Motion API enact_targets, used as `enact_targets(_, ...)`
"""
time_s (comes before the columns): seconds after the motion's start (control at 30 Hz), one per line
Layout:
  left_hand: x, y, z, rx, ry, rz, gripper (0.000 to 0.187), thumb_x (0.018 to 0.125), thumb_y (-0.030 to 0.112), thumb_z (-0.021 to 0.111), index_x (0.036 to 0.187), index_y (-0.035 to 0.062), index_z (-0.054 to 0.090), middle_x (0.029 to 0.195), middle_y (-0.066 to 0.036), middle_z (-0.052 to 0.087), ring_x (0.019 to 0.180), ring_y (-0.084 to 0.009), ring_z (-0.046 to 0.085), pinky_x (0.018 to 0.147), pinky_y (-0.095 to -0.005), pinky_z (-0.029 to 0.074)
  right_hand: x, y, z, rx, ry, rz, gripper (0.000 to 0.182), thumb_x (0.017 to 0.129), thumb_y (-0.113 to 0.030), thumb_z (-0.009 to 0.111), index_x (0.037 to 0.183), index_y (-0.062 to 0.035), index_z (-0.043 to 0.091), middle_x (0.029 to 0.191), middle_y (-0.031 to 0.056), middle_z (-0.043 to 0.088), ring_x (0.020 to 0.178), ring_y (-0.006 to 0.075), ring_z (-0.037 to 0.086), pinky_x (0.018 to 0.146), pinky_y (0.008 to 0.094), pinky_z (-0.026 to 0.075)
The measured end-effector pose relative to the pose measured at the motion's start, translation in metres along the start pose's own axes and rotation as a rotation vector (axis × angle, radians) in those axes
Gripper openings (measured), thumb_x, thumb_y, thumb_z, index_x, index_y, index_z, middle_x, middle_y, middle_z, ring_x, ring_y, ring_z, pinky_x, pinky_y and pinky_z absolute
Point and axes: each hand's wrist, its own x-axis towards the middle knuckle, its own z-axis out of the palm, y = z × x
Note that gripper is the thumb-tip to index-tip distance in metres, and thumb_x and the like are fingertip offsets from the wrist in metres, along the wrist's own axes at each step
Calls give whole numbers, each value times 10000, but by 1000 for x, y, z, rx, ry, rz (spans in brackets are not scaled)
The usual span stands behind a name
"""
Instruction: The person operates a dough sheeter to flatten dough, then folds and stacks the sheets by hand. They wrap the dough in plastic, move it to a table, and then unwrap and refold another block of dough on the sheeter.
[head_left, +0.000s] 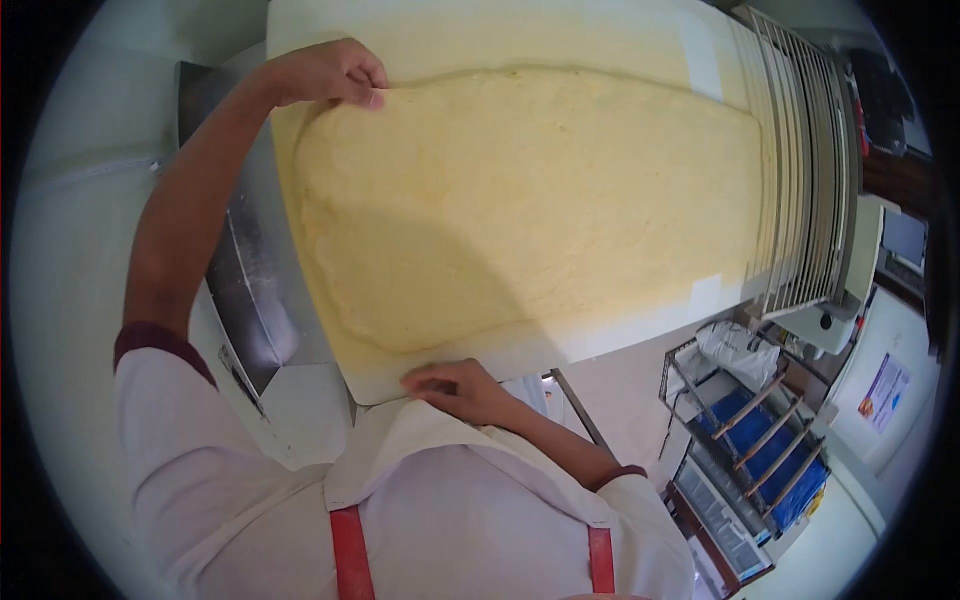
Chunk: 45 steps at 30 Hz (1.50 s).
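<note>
Two bare hands meet one broad, flat sheet of pale yellow dough (530,200) on the white worktop (450,35). At upper left, the left hand (330,72) pinches the sheet's corner. At lower centre, the right hand (455,385) rests with fingers spread flat on the worktop's near edge.

1. Head camera – worn high, looking steeply down over the person's chest at the worktop (620,340), close in.
2. Fisheye view – worktop's near edge crosses the lower middle; no second view.

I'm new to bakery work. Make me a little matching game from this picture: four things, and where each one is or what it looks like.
1 dough sheet
2 left hand
3 right hand
4 apron straps

a red
b pale yellow, spread flat on the belt
c pinching the dough's far corner
d resting at the belt's near edge

Pairs: 1-b, 2-c, 3-d, 4-a
</note>
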Motion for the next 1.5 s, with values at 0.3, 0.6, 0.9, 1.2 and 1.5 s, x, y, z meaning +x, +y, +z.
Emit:
enact_targets(0.3,-56,-61,2,54,900,104,282,895,259,635,1031,12,627,956,-32,645,904,-109,591,844,-273,456,-104,-75,-236,-761,1059,-100,242,868,-108,615,1090,-17,646,891,114,692,754,154,656,681,270,512)
enact_targets(0.6,83,110,70,202,943,197,215,860,160,642,1048,56,627,1000,-60,662,912,-167,627,813,-313,484,-79,-104,-472,-1175,1486,-28,624,873,-302,597,1326,73,390,1409,258,354,1342,387,288,1107,498,210)
enact_targets(0.9,407,318,160,308,664,619,285,810,118,681,1083,49,638,1054,-116,652,937,-218,625,835,-338,495,-72,-115,-518,-1071,1622,-42,482,850,-259,599,1175,74,472,1208,220,465,1133,380,424,994,512,283)
enact_targets(1.2,466,385,199,411,261,556,160,831,153,630,962,94,698,960,-98,674,1011,-299,560,899,-418,424,-107,-112,-515,-1051,1396,-159,623,859,-269,591,1326,78,367,1214,212,458,1134,360,428,990,487,304)
enact_targets(1.5,448,382,225,750,295,775,249,850,296,616,1036,137,663,1125,-31,598,1176,-255,451,1052,-475,234,-143,-82,-500,-865,1388,77,553,882,-259,575,1307,43,390,1286,237,423,1215,405,396,1008,510,305)
